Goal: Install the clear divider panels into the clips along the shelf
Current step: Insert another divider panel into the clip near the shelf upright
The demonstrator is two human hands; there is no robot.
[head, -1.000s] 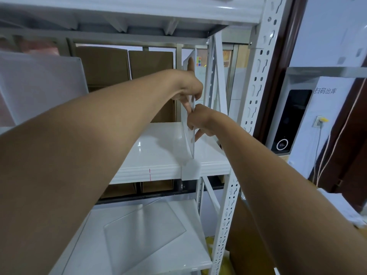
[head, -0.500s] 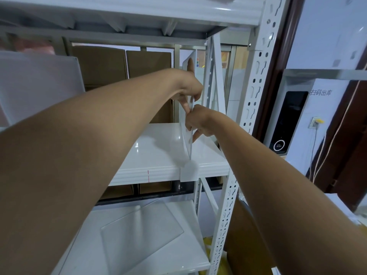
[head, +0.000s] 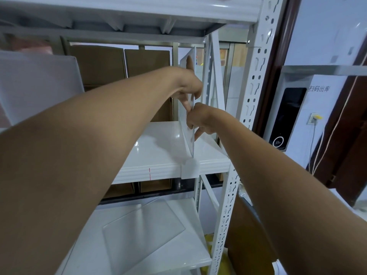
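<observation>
A clear divider panel (head: 187,139) stands upright and edge-on over the white middle shelf (head: 158,147), its lower front corner at a translucent clip (head: 189,169) on the shelf's front lip. My left hand (head: 188,86) grips the panel's near edge high up, one finger raised along its left face. Just below, my right hand (head: 200,120) pinches the same edge from the right side. Another clear panel (head: 145,233) lies flat on the lower shelf (head: 178,261).
A small red mark (head: 150,172) sits on the shelf lip left of the clip. A white perforated upright (head: 252,96) rises at the right. Cardboard boxes (head: 123,64) stand behind the shelf. A frosted panel (head: 37,86) stands at the left. A wall device (head: 286,116) is at the right.
Both hands keep their hold on the upright panel. Its lower corner has stayed at the clip, and the panel has barely moved.
</observation>
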